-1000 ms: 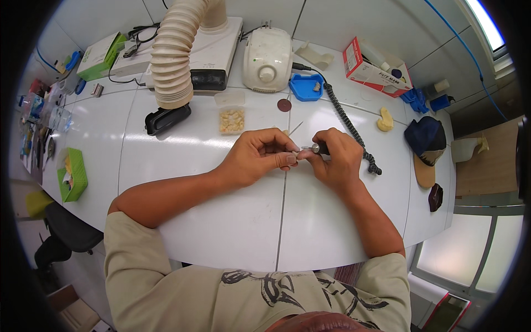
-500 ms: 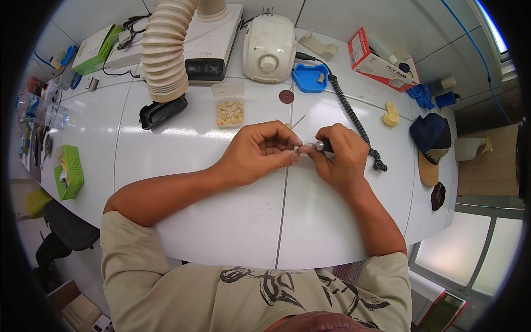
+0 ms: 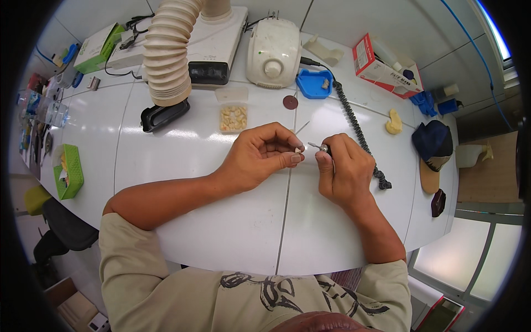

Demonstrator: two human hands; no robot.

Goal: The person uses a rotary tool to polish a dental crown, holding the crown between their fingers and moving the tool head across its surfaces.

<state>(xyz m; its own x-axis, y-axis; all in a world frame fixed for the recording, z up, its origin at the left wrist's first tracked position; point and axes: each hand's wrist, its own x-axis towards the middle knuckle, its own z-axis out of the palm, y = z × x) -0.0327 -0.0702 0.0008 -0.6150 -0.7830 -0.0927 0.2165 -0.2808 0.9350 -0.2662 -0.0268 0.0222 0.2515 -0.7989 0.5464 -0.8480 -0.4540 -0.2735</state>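
Between the thumb and fingertips of my left hand (image 3: 260, 152) is a small whitish tooth-like piece (image 3: 298, 150), partly covered by the fingers. My right hand (image 3: 347, 166) is closed around a rotary handpiece (image 3: 323, 148), its thin bit aimed left at the piece with a small gap between them. Beyond my hands lie a thin pointed rod (image 3: 302, 128) and a dark red disc (image 3: 290, 102). An open clear box (image 3: 233, 131) of cream tooth-like pieces stands past my left hand. A coiled black cord (image 3: 354, 113) runs from the white control unit (image 3: 272, 50) down behind my right hand.
A ribbed hose (image 3: 172, 55) hangs at the back left above a black nozzle (image 3: 164, 115). At the back right are a blue tray (image 3: 304, 78), a red-and-white box (image 3: 381, 63) and a yellowish lump (image 3: 394, 123). A cap (image 3: 431, 141) lies far right, a green basket (image 3: 69, 171) far left.
My right hand has moved slightly right and down with the handpiece, so its bit now stands apart from the piece. My left hand keeps its pinch nearly in place.
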